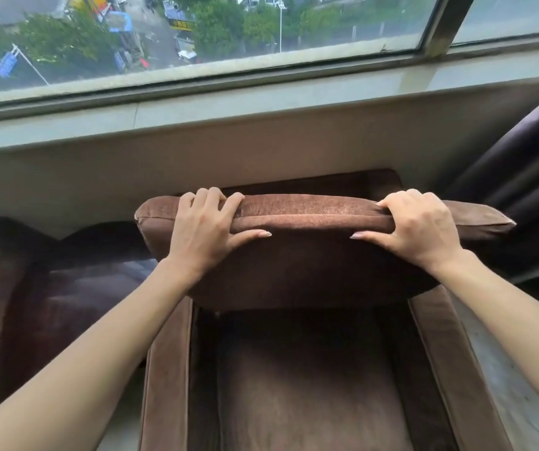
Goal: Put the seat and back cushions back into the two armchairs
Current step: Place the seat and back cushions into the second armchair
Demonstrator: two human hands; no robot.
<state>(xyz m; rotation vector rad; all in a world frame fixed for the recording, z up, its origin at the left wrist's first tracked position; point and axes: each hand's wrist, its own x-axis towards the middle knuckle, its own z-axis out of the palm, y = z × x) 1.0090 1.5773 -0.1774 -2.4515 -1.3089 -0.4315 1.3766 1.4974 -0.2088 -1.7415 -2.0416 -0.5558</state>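
Head view: the left hand (201, 226) and the right hand (421, 227) both grip the upper edge of a brown cushion (310, 255), fingers (216, 198) curled over the far side and thumbs pressed on the near face, so each hand is closed on it. The cushion is held upright above the rear of the near armchair (167, 369), between its two armrests and in front of its backrest (326, 182); whether its lower edge touches the seat cannot be determined. A seat cushion (310, 385) appears to lie in this chair already. Judged from this, the held item is the back cushion, not yet set down against the backrest. A second armchair (17, 288) stands to the left, dark and partly out of frame; its cushion state cannot be confirmed. The task appears partway complete, with this placement pending.
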